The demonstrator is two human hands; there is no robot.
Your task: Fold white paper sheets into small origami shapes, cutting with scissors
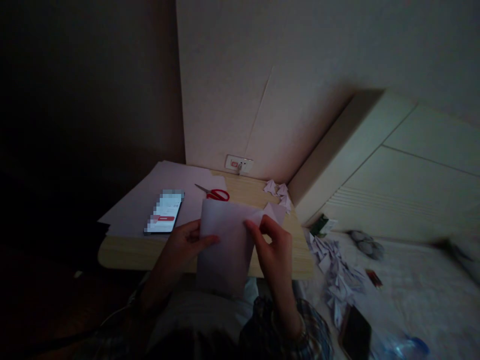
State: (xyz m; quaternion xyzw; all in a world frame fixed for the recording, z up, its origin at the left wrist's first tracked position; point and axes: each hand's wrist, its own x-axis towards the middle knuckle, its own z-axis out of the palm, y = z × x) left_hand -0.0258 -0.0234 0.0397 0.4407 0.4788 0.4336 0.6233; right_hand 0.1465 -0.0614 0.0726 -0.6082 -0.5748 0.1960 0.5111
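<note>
A sheet of white paper (227, 250), apparently folded over, is held up above the front of the small wooden table (131, 252). My left hand (189, 242) grips its left edge, thumb on the near face and fingers behind. At the upper right corner, my right hand (273, 240) pinches the paper between thumb and forefinger. Just beyond the sheet lie red-handled scissors (217, 194), blades pointing left. Left of my hands, a lit phone (165, 212) rests on a stack of white paper (150, 182). Another piece of paper (276, 211) is partly hidden behind my right hand.
Several small folded paper pieces (270, 187) sit at the table's back right corner. More folded pieces (335, 270) are heaped on the bed (420, 280) at right, near a dark phone-like object (355, 332). A wall socket (239, 164) is behind the table.
</note>
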